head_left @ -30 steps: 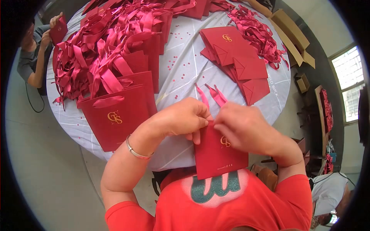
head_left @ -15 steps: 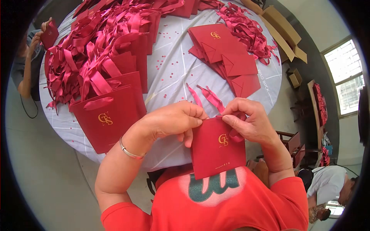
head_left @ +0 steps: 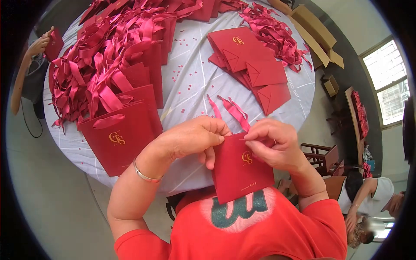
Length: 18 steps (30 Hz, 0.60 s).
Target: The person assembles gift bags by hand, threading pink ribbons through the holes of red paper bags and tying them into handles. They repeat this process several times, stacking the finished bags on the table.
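Observation:
A small red paper bag (head_left: 236, 173) with a gold emblem is upright against my shirt front. My left hand (head_left: 195, 138) is closed on its top left corner, thumb outside and fingers partly hidden behind. At the top right edge, my right hand (head_left: 273, 143) makes a pinch, with what looks like a bit of ribbon end at the fingertips; the palm side is mostly hidden. Pink ribbon tails (head_left: 234, 112) stick up behind the bag's top edge and lie toward the table.
On the round table's pale cloth (head_left: 186, 82), ribbon-handled red bags (head_left: 115, 138) crowd the left. Flat folded bags (head_left: 247, 56) and a ribbon heap (head_left: 277, 34) lie right. A cardboard box (head_left: 318, 32) stands beyond. Other people are at the left (head_left: 32, 65) and lower right (head_left: 368, 195).
The ribbon loop that hung from my right hand over the bag's front no longer shows there. My right fingertips have shifted slightly left and down along the bag's top edge.

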Available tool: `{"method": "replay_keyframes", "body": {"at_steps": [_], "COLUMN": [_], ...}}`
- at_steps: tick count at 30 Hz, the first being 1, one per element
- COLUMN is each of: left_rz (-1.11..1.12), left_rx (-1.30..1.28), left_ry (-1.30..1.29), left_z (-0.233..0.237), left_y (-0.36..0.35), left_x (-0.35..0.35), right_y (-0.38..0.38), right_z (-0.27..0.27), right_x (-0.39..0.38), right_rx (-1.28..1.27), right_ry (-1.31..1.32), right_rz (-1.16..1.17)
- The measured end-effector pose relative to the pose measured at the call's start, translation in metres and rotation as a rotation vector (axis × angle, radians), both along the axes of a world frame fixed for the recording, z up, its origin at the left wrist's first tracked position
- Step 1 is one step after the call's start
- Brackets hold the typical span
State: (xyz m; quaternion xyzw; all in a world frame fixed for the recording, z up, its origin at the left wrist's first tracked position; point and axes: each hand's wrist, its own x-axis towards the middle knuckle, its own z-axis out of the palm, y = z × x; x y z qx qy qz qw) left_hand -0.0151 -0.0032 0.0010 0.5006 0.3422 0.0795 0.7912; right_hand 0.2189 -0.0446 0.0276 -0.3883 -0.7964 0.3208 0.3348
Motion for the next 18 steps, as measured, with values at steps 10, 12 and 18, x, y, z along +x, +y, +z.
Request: {"method": "replay_keyframes", "body": {"at_steps": [10, 12, 18], "left_rz": [0.033, 0.027, 0.016], "left_rx": [-0.017, -0.022, -0.04], "left_ry": [-0.02, -0.022, -0.029], "left_z": [0.002, 0.002, 0.003], "left_y": [-0.001, 0.0, 0.0], "left_x": [-0.001, -0.002, -0.002], "right_y": [0.0, 0.0, -0.002], "right_z": [-0.01, -0.012, -0.014], "right_x": [-0.005, -0.004, -0.005], "right_rx": [0.149, 0.116, -0.02], "right_ry": [-0.046, -0.048, 0.004], "right_rz": [0.084, 0.063, 0.002]}}
